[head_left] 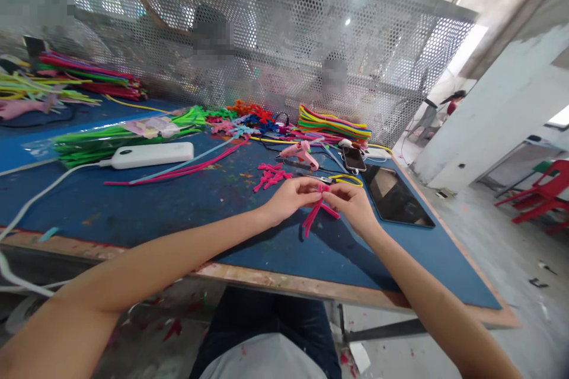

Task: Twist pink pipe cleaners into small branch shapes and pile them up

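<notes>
A bent pink pipe cleaner piece (314, 217) hangs between my two hands over the blue tabletop, its loose ends pointing down. My left hand (294, 196) pinches it from the left with thumb and forefinger. From the right, my right hand (349, 201) pinches the same piece, fingertips almost touching the left ones. Just beyond my left hand lies a small heap of twisted pink pipe cleaner shapes (272, 176). Behind my hands are yellow-handled scissors or pliers (347, 179), partly hidden, and a pink glue gun (301, 154).
A tablet (397, 195) and a phone (354, 159) lie to the right. On the left are a white power bank (152, 155) with its cable and bagged green pipe cleaners (95, 141). Coloured bundles (333, 125) sit before a perforated metal screen (275, 29).
</notes>
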`<state>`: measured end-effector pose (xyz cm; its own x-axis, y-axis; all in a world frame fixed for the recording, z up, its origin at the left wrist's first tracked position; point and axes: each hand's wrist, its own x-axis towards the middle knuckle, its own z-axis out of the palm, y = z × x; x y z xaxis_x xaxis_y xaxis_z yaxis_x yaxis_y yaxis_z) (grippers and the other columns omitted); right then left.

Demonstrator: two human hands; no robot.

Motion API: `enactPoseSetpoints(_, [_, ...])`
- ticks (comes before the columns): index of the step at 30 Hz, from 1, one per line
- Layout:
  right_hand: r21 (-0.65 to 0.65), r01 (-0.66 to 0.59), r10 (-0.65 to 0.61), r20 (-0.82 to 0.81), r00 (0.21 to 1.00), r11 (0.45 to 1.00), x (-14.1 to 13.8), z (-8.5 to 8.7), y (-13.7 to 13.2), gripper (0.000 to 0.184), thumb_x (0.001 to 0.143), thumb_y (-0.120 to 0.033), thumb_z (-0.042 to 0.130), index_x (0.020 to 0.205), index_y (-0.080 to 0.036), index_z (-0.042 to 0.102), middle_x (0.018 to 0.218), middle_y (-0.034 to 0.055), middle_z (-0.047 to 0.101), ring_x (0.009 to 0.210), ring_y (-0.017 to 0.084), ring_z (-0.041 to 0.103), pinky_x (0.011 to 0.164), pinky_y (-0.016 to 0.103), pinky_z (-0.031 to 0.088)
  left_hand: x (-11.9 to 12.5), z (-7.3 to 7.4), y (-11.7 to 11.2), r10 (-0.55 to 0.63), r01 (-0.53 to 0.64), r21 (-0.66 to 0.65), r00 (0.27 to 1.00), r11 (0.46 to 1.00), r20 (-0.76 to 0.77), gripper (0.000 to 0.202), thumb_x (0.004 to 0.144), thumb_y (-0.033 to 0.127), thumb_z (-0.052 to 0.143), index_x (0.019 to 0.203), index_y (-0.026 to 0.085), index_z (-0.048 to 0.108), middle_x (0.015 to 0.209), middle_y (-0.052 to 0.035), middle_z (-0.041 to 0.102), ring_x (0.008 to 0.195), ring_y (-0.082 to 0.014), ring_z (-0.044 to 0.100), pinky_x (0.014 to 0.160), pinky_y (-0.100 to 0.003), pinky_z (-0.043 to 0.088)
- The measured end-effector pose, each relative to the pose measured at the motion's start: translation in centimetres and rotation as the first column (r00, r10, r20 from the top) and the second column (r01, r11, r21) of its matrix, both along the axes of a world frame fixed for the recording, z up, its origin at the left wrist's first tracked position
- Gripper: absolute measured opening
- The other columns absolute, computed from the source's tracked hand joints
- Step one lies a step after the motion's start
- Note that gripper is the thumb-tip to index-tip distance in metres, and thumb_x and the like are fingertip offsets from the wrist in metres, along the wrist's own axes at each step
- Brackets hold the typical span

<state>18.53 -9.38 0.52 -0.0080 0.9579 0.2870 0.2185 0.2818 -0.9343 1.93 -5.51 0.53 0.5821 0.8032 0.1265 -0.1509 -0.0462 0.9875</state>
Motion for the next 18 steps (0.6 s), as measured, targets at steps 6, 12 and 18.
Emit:
enactPoseSetpoints(6, [-0.010, 0.017, -0.016, 0.081, 0.997, 1.000, 0.1, -0.1, 0.1, 0.020, 0.068, -0.035, 0.066, 0.067, -0.016, 0.061, 0.058, -0.0011, 0.056, 0.051, 0.009, 0.045, 0.047, 0.022, 0.035, -0.1, -0.5, 0.5, 0.063, -0.045, 0.189, 0.994, 0.981, -0.094, 0.022, 0.067, 0.026, 0.067, 0.083, 0.011, 0.064, 0.078, -0.0030, 0.065, 0.070, -0.0124, 0.059, 0.067, -0.023, 0.045])
enactPoseSetpoints(12, [0.053, 0.013, -0.024, 0.206, 0.978, 0.999, 0.7, 0.7, -0.1, 0.015, 0.065, -0.030, 0.068, 0.062, -0.016, 0.063, 0.057, -0.0012, 0.057, 0.052, 0.010, 0.046, 0.048, 0.023, 0.035, -0.3, -0.3, 0.5, -0.027, 0.059, 0.168, 0.982, 0.984, -0.185, 0.026, 0.067, 0.032, 0.067, 0.082, 0.011, 0.063, 0.069, -0.0005, 0.063, 0.062, -0.0105, 0.056, 0.060, -0.021, 0.044])
enactPoseSetpoints(18, [-0.014, -0.092, 0.092, 0.044, 0.995, 0.996, 0.9, 1.2, -0.4, 0.016, 0.060, -0.028, 0.073, 0.057, -0.017, 0.063, 0.054, -0.0027, 0.053, 0.050, 0.009, 0.043, 0.046, 0.023, 0.031, -0.4, -0.1, 0.4, -0.167, 0.162, -0.046, 0.978, 0.986, -0.127, 0.026, 0.063, 0.033, 0.073, 0.075, 0.011, 0.063, 0.065, -0.0030, 0.065, 0.059, -0.0114, 0.059, 0.061, -0.022, 0.045])
